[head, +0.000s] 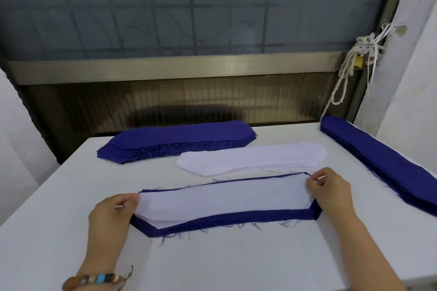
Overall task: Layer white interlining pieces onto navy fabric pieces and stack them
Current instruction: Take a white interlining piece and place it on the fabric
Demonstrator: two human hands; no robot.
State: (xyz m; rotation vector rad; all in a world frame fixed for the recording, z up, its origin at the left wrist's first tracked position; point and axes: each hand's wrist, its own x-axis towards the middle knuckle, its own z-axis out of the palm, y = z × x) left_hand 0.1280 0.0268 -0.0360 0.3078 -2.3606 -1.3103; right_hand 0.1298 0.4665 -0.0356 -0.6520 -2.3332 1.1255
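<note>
A single navy fabric piece point(236, 218) with frayed edges lies flat on the white table in front of me. A white interlining piece point(224, 198) lies on top of it, leaving a navy border along the near edge. My left hand point(111, 215) pinches the left end of the white piece. At the right end, my right hand point(331, 189) pinches the same white piece. Behind lie a stack of white interlining pieces point(255, 157) and a stack of navy pieces point(177, 140).
Another long navy stack point(383, 163) runs along the right edge of the white table point(212, 260). A window with a metal frame point(177, 66) stands behind the table. White cord and a yellow padlock point(359, 61) hang at the upper right.
</note>
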